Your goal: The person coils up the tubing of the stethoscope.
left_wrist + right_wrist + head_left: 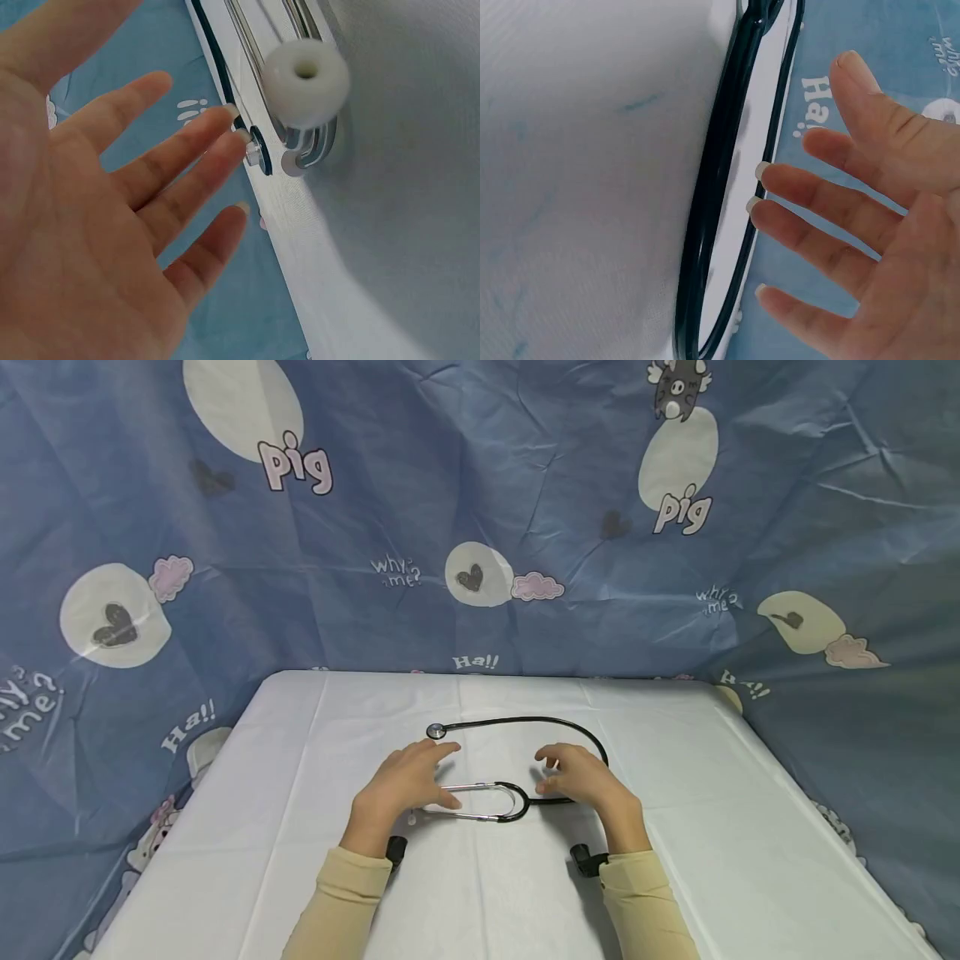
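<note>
A stethoscope with black tubing (525, 719) lies looped on the white table. Its round chest piece (437, 731) is at the far left, beyond the left hand (408, 779). Metal ear tubes (472, 817) run partly beneath that hand. A white ear tip (326, 97) looms large in the left wrist view, beside the spread fingers. On the other side, the right hand (588, 777) is over the right part of the tubing loop and covers some of it. Spread fingers and black tube (714, 172) show in the right wrist view. Both hands hold nothing.
The table (720, 827) has a white, lightly creased cover. A blue printed curtain (375, 610) hangs behind it and along both sides. Dark wrist-worn cameras, one on the left wrist (396, 852) and one on the right (587, 860), stick inward from the sleeves.
</note>
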Motion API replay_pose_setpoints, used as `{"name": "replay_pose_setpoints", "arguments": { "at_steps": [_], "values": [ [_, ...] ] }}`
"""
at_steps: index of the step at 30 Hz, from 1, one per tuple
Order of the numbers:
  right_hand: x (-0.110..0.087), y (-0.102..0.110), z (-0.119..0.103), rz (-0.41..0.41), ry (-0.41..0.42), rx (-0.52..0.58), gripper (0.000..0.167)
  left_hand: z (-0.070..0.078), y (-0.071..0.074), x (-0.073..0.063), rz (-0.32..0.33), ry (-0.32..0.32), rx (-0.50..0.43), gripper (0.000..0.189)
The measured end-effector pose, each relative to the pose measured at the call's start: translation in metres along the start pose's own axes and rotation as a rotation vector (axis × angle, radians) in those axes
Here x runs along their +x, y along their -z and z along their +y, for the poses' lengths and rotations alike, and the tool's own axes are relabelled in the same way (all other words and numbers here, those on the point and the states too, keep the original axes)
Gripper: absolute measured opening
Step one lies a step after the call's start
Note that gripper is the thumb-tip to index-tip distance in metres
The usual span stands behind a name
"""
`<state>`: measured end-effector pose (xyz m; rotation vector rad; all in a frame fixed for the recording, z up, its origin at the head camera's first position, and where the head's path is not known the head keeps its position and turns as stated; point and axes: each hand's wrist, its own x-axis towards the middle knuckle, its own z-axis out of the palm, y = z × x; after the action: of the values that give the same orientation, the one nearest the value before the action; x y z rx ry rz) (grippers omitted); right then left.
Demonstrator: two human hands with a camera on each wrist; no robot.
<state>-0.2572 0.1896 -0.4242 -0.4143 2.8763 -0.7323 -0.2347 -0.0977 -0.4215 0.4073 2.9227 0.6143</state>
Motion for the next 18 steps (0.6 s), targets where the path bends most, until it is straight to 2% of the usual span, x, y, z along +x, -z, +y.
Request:
{"name": "replay_pose_setpoints", "arguments": {
  "at_steps": [10, 18],
  "values": [
    [0.0009, -0.0027, 0.0006, -0.028, -0.034, -0.006, 0.042, 0.0024, -0.0022, 0.0005, 0.007, -0.021, 0.008, 0.085],
    [-0.0007, -0.0022, -0.001, -0.048, -0.027, -0.03, 0.039, 0.0061, -0.0056, -0.0001, -0.031, -0.023, 0.009, 0.082]
  ]
}}
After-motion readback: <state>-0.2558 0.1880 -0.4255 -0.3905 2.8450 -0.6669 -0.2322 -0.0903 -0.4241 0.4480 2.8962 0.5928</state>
